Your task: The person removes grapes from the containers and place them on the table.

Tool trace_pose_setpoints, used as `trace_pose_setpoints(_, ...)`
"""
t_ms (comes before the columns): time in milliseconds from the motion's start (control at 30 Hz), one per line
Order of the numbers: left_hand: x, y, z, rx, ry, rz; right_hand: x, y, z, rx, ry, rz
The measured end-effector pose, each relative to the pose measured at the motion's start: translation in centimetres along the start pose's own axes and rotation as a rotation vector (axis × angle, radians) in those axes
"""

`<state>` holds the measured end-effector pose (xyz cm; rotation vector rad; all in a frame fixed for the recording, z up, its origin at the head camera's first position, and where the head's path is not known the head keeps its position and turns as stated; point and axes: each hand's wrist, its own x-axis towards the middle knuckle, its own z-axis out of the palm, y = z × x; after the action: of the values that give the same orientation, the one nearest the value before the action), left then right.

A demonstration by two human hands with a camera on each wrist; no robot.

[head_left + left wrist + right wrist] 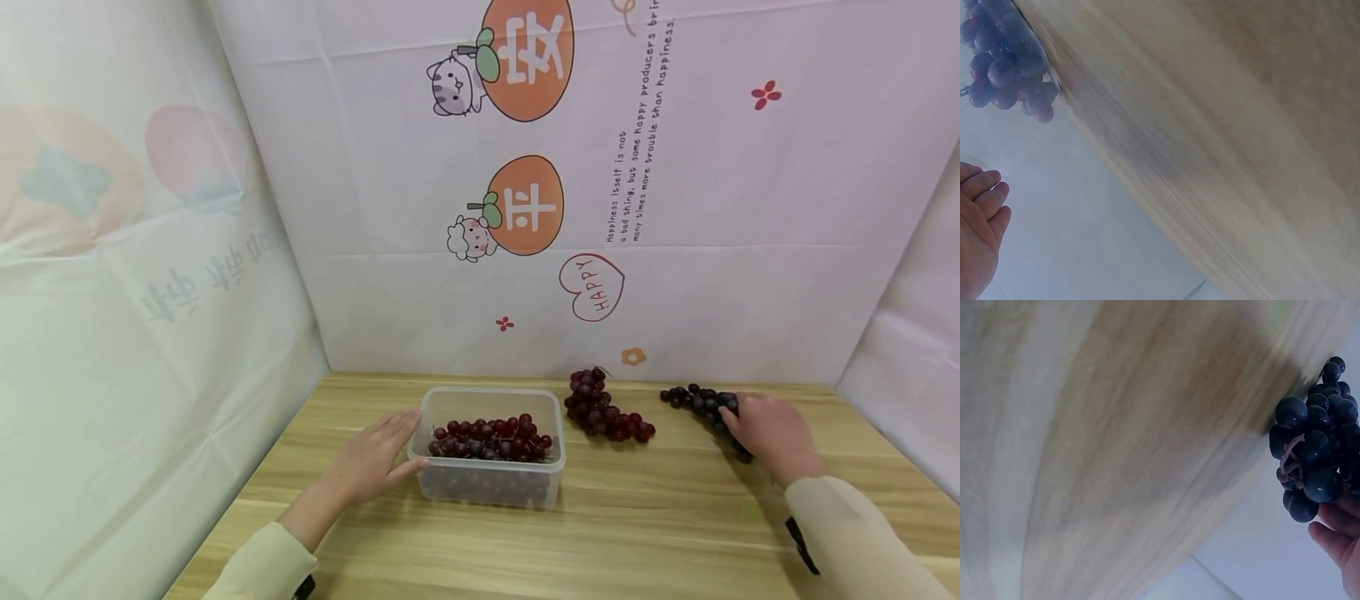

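Observation:
A clear plastic container (487, 490) stands on the table with red grapes (491, 440) inside. My left hand (366, 460) rests against its left end, fingers extended along the side and thumb at the front rim. In the left wrist view, grapes (1002, 72) show through the plastic above my fingers (985, 194). Off to the right, my right hand (776, 437) holds a bunch of black grapes (699, 403) at its right part, fingers partly hidden behind the fruit. The right wrist view shows the black bunch (1316, 453) with its stem, above my fingertips (1329, 540).
Between the container and the black grapes lies another bunch of red grapes (600, 414). A printed white cloth (420, 308) hangs along the table's back edge, and more cloth (150, 400) hangs on the left. The wooden table (615, 533) extends in front.

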<state>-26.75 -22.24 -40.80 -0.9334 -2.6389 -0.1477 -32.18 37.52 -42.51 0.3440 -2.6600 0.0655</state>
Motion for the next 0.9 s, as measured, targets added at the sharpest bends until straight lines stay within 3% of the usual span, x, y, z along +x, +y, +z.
trace_pose_setpoints(300,0.04,0.04,-0.03,0.016,-0.010,-0.009,0.03,0.00,-0.68,0.044,-0.123,0.093)
trace_pose_setpoints(900,0.07,0.16,-0.24,0.010,-0.029,-0.012,0.21,0.46,-0.73,0.083,-0.179,0.130)
